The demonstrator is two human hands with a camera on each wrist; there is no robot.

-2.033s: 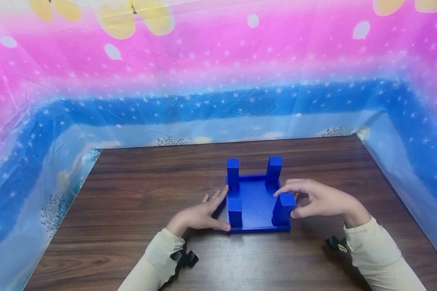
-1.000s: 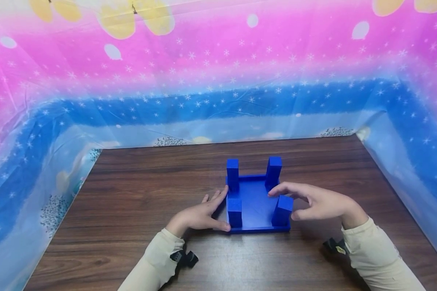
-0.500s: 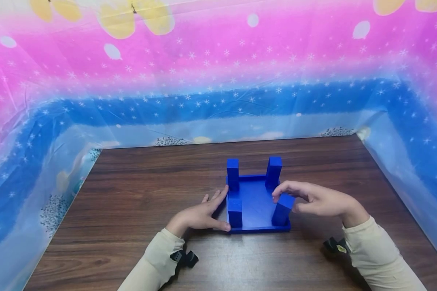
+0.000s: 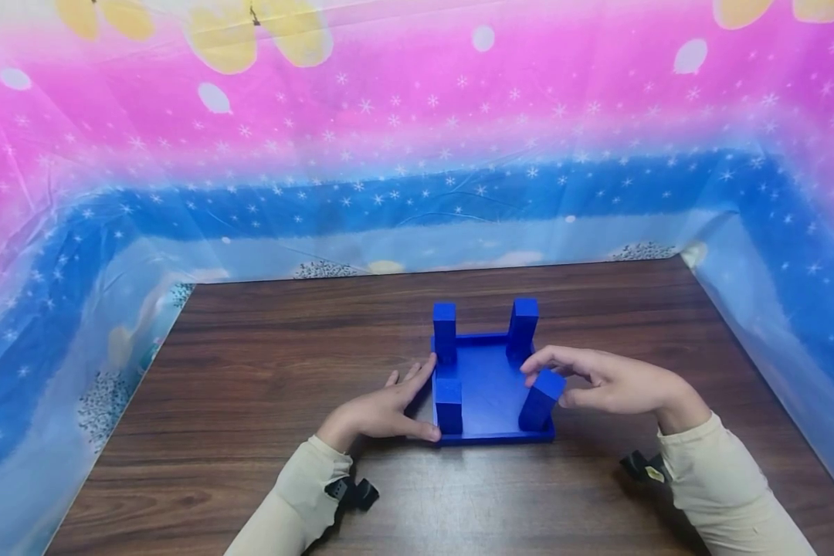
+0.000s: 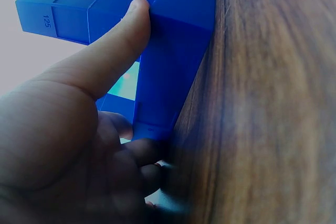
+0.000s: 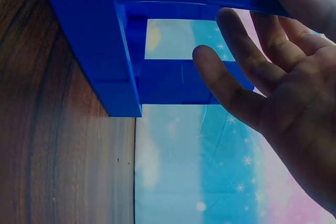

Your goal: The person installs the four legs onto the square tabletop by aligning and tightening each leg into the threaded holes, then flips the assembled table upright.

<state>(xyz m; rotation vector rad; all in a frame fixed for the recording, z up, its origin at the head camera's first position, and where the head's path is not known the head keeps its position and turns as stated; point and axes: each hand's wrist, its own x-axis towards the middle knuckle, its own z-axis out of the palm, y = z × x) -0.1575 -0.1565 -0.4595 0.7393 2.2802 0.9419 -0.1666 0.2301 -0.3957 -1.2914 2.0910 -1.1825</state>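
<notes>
A blue plastic base (image 4: pixel 489 394) with a low rim lies on the table, square blue posts rising at its corners. My left hand (image 4: pixel 382 409) touches the base's left side, thumb at the near corner and index finger stretched along the edge. In the left wrist view, that thumb (image 5: pixel 137 22) lies where a numbered post (image 5: pixel 71 14) meets the base. My right hand (image 4: pixel 618 378) pinches the near-right post (image 4: pixel 542 400) near its top, thumb outside and fingers behind. This post leans to the right. In the right wrist view, the right thumb (image 6: pixel 304 4) lies by a printed number.
The far-left post (image 4: pixel 445 333), far-right post (image 4: pixel 523 330) and near-left post (image 4: pixel 449 407) stand on the base. Dark wood-grain table (image 4: pixel 285 340) surrounds it. A pink and blue printed cloth (image 4: pixel 389 154) hangs behind and along both sides.
My right hand moves left along the near-right post with its grip loosened, then closes on the top again, and the post tips further right. My left hand and the base keep their place.
</notes>
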